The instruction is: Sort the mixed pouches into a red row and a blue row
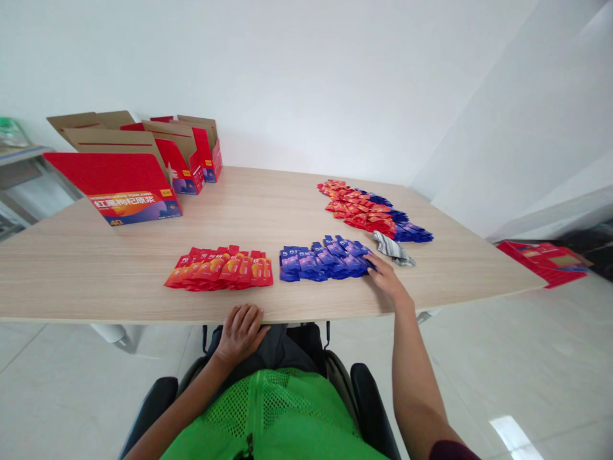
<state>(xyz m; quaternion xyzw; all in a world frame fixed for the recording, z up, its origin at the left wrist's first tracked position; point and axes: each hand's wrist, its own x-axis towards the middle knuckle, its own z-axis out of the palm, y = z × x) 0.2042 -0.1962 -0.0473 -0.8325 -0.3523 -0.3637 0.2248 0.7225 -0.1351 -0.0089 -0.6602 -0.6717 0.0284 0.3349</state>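
Observation:
A fanned row of blue-purple sachets (325, 260) lies on the table in front of me. At its right end is my right hand (385, 279), thumb and fingers closed around the edge of the last sachets; its fingertips are partly hidden. To the left, a similar row of red-orange sachets (220, 268) overlaps in a low stack. My left hand (242, 329) rests at the table's front edge below the red row, fingers laid out flat and holding nothing. Just beyond my right hand sits a crumpled grey striped cloth or wrapper (393, 248).
Several open red cardboard boxes (136, 191) stand at the back left of the table (268, 201). A larger heap of red sachets (357, 207) and dark blue sachets (407, 229) lies at the back right. Beyond the right edge, a red carton (543, 259) is low down near the floor.

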